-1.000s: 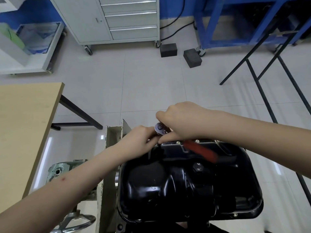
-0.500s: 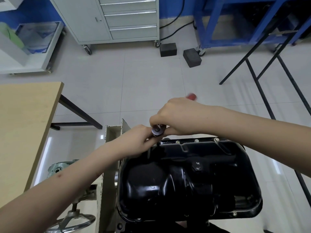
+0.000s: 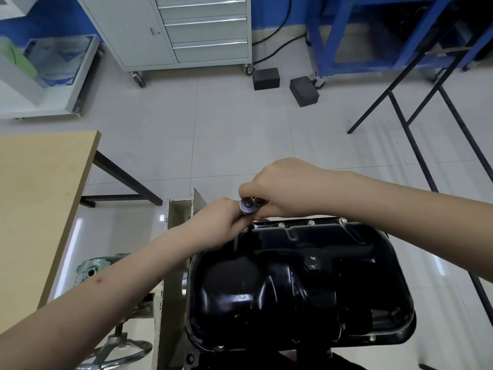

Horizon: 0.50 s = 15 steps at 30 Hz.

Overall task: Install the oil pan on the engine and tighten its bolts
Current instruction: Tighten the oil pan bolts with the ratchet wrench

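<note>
A glossy black oil pan (image 3: 298, 284) lies on the engine, bottom up, with gold-coloured bolts (image 3: 310, 223) along its far flange. At the pan's far left corner stands a ratchet wrench; its round silver head (image 3: 248, 206) shows between my hands. My left hand (image 3: 221, 222) grips the tool just below the head. My right hand (image 3: 280, 192) is curled around the wrench handle, which is hidden under the hand. The socket and the bolt beneath it are out of sight.
A cream engine-stand post (image 3: 176, 231) rises left of the pan, with a handwheel (image 3: 120, 351) lower left. A wooden table (image 3: 40, 198) is at left. On the tiled floor beyond are a grey drawer cabinet (image 3: 202, 28), two dark blocks (image 3: 304, 90) and black frame legs (image 3: 416, 145).
The red wrench handle swung from over the pan round to the far side and is now hidden under my right hand. My left hand stayed on the tool below the head.
</note>
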Each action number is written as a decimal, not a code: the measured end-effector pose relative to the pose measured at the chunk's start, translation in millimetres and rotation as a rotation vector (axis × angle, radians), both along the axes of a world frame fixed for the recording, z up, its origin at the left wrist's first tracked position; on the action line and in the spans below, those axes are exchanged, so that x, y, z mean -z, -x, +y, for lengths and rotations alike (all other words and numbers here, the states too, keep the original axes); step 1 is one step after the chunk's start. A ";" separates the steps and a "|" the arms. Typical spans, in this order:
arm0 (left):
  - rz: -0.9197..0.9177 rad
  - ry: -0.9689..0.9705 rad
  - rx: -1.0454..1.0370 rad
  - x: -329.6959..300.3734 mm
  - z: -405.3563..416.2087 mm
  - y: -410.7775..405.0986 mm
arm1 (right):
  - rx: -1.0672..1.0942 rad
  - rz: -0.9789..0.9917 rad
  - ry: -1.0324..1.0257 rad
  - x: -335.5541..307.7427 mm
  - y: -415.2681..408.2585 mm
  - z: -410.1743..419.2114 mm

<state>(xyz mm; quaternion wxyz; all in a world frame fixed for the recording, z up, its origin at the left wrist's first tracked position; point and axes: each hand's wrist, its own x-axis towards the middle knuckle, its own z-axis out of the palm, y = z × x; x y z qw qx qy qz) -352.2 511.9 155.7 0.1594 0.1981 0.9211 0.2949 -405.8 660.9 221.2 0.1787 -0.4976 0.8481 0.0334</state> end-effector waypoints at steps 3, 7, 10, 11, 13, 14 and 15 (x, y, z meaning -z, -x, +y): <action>-0.010 0.022 0.053 -0.2 1.0 0.4 | -0.124 0.034 0.023 1.4 0.7 1.0; -0.065 0.063 0.040 -0.7 -0.1 2.7 | -0.034 0.021 0.036 2.7 0.6 2.8; -0.049 0.071 -0.049 2.0 0.2 3.4 | 0.112 -0.022 0.060 6.9 -2.0 4.8; -0.040 0.081 -0.074 3.3 0.8 3.2 | 0.158 -0.047 0.083 8.7 -3.5 5.5; -0.011 0.104 -0.098 6.6 2.1 2.1 | 0.200 -0.070 0.112 12.0 -6.1 6.4; 0.003 0.111 -0.101 7.5 2.8 1.3 | 0.198 -0.070 0.112 12.4 -7.0 6.6; 0.012 0.114 -0.097 7.7 3.2 1.0 | 0.188 -0.068 0.107 12.4 -7.3 6.9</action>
